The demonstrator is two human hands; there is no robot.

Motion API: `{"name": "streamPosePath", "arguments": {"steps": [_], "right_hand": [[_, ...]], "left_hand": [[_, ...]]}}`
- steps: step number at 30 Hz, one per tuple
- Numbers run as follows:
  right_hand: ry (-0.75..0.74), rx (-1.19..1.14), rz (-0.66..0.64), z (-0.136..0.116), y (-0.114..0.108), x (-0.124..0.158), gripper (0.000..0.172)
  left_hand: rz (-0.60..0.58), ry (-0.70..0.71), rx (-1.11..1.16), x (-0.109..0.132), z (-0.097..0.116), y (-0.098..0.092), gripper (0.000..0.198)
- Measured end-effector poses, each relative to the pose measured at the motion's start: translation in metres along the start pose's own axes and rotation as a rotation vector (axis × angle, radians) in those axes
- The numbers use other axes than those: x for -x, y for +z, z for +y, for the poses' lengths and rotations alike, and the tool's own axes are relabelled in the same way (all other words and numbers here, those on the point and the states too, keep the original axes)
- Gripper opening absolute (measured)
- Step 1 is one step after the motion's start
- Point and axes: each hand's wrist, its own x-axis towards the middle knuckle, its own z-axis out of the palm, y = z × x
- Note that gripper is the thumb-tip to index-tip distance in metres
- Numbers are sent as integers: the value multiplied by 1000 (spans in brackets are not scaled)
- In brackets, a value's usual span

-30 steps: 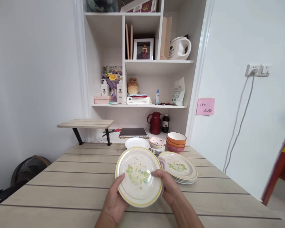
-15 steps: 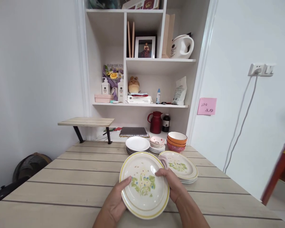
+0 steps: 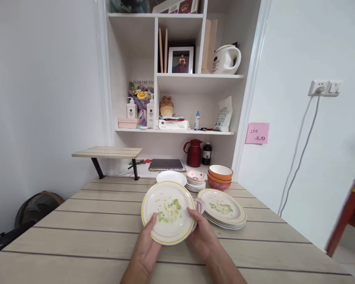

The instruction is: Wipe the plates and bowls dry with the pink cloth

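A round plate [image 3: 167,211] with a yellow rim and a green leaf and flower print is held up over the table, its face tilted toward me. My left hand [image 3: 146,244] grips its lower left edge, thumb on the face and fingers behind. On the lower right edge is my right hand [image 3: 202,236], thumb also on the face, with the other fingers hidden underneath. A pale pink cloth [image 3: 199,206] shows beside the plate at my right hand. To the right lies a stack of matching plates [image 3: 223,207], apart from the held one.
Behind the held plate stand white plates [image 3: 170,178], small dishes [image 3: 195,176] and stacked orange bowls [image 3: 220,176]. A raised wooden stand [image 3: 106,152] is at the table's back left. The shelf behind bears a red jug [image 3: 194,153] and a laptop [image 3: 166,163].
Both hands have moved the plate a little left and away from me. More of the pink cloth and of the plate stack's left side now shows.
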Motion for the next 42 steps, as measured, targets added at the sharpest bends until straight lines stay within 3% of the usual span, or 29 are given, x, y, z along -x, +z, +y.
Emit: {"name": "streamPosePath", "arguments": {"steps": [5,9,11,15,18,22,24,27,31,36,42], "right_hand": [[-15,-7,-207,27,14,8,55],[12,68,-313,27,13,16,44],[83,159,-281,22,8,16,39],[171,261,-41,1,-8,7,26],[-31,135,143,-22,-22,-1,14],[-385,-69,272,-48,-31,-4,19],[-493,-131,269,-53,-30,-2,22],[-533,-176,203,-50,-23,3,25],[-471,-152,129,-44,-15,9,28],[-393,30,38,-40,-10,15,46],[-304,301,66,-31,-10,14,53]], "left_hand": [[58,134,56,-4,4,-5,41],[83,156,33,-2,6,-3,43],[113,149,2,-1,7,-2,44],[144,148,-1,0,10,-1,49],[213,171,-5,1,15,-1,52],[264,168,-18,4,20,1,51],[256,117,-35,5,20,3,51],[268,18,-96,6,18,4,50],[301,-74,-142,6,13,2,54],[277,-209,-180,7,8,2,53],[257,-247,-185,9,7,6,51]]}}
